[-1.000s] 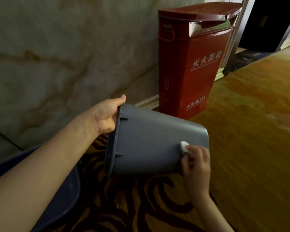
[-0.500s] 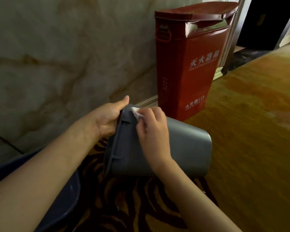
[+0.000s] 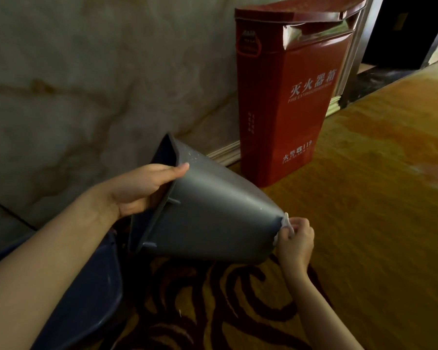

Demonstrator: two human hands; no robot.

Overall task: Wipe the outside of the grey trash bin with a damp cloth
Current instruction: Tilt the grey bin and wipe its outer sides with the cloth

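Note:
The grey trash bin (image 3: 213, 213) is held on its side above the carpet, its open mouth toward the left and its base toward the right. My left hand (image 3: 142, 190) grips the bin's rim, thumb on the outer wall and fingers inside. My right hand (image 3: 295, 242) pinches a small white damp cloth (image 3: 286, 222) against the bin's bottom corner at the right. White streaks show on the bin's upper wall near the rim.
A tall red fire extinguisher box (image 3: 293, 97) stands against the marble wall (image 3: 86, 84) just behind the bin. A dark blue basin (image 3: 86, 294) sits at the lower left under my forearm. Patterned yellow carpet (image 3: 377, 198) spreads to the right.
My right hand with the cloth slid from the rim end down to the bin's base corner. The bin has been tilted and turned, its mouth now raised higher to the left.

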